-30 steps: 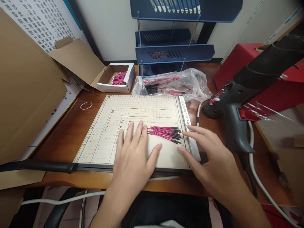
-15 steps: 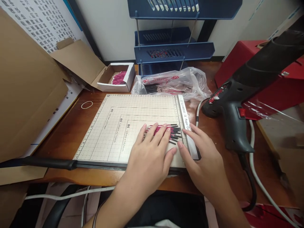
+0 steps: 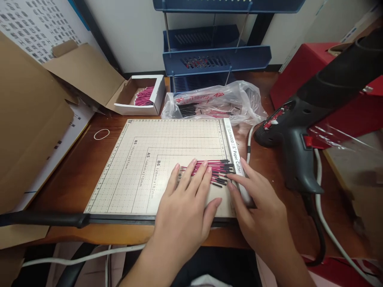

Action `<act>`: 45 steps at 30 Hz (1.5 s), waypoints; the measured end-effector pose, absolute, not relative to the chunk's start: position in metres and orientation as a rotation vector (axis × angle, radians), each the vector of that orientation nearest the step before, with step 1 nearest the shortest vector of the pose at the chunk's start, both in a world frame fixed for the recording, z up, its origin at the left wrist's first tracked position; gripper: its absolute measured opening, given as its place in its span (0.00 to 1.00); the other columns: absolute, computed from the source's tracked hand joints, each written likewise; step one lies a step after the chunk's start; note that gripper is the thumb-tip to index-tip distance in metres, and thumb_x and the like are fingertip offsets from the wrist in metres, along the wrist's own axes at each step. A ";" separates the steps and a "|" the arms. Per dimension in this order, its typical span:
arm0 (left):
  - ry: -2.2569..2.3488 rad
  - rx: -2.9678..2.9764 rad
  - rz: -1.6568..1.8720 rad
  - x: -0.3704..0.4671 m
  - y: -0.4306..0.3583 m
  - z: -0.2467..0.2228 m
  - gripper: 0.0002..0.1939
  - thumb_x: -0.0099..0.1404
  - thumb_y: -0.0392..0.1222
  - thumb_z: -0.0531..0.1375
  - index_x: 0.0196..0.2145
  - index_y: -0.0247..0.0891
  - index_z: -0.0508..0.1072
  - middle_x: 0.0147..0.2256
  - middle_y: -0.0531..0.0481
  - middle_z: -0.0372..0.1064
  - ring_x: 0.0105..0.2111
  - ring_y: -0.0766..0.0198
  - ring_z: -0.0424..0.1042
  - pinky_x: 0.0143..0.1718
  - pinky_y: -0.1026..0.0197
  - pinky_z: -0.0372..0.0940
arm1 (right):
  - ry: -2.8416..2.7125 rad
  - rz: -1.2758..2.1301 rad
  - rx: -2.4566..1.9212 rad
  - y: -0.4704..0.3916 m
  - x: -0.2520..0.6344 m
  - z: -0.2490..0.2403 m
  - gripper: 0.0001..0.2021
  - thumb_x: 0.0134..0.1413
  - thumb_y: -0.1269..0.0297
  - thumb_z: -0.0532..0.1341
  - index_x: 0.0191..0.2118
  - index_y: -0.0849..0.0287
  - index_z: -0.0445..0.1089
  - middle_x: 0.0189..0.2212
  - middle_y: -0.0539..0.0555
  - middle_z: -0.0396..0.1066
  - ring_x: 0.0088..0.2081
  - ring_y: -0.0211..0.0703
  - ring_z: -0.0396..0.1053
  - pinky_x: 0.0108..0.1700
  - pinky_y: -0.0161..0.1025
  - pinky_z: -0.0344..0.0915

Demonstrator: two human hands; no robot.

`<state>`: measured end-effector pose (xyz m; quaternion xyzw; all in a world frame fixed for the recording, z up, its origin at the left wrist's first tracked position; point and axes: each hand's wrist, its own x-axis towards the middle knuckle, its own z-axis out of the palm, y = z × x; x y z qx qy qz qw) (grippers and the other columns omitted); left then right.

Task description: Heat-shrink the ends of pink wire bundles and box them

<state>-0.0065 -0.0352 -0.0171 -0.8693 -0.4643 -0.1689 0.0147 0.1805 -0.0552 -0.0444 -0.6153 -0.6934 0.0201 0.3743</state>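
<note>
Several thin pink pieces with black ends lie side by side on the gridded board of a paper cutter. My left hand rests palm down over their left part, fingers spread, hiding some of them. At their black ends, beside the cutter's white strip, is my right hand. Its thumb and index finger are apart, with the index fingertip touching or very near one black end. The other fingers of the right hand reach over the strip.
Behind the cutter are an open white box of pink pieces, a clear plastic bag and a blue rack. A black heat gun stands at right. The cutter's black handle extends left. A rubber band lies at left.
The view has shifted slightly. More of the pink pieces now show between my hands, and they are fanned a little wider. My right index finger has moved down toward the black ends.
</note>
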 end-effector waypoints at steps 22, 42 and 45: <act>-1.303 -2.893 -0.465 -0.001 -0.025 -0.013 0.33 0.76 0.56 0.54 0.70 0.32 0.62 0.72 0.48 0.54 0.72 0.52 0.54 0.75 0.50 0.24 | -1.832 0.154 -1.743 -0.052 0.174 -0.031 0.22 0.70 0.68 0.54 0.66 0.55 0.62 0.68 0.58 0.62 0.66 0.47 0.66 0.62 0.49 0.73; -1.260 -2.974 -0.555 -0.006 -0.034 -0.018 0.27 0.80 0.52 0.48 0.68 0.36 0.65 0.70 0.49 0.61 0.72 0.49 0.55 0.75 0.37 0.39 | -1.468 0.441 -1.822 -0.045 0.174 -0.035 0.23 0.66 0.54 0.56 0.63 0.53 0.69 0.61 0.56 0.70 0.57 0.53 0.74 0.58 0.56 0.73; -1.272 -2.989 -0.511 -0.005 -0.034 -0.016 0.26 0.80 0.52 0.48 0.68 0.40 0.65 0.70 0.50 0.60 0.72 0.47 0.54 0.74 0.33 0.41 | -1.469 0.434 -1.791 -0.044 0.173 -0.032 0.23 0.67 0.56 0.57 0.64 0.54 0.68 0.61 0.57 0.70 0.59 0.53 0.73 0.60 0.56 0.72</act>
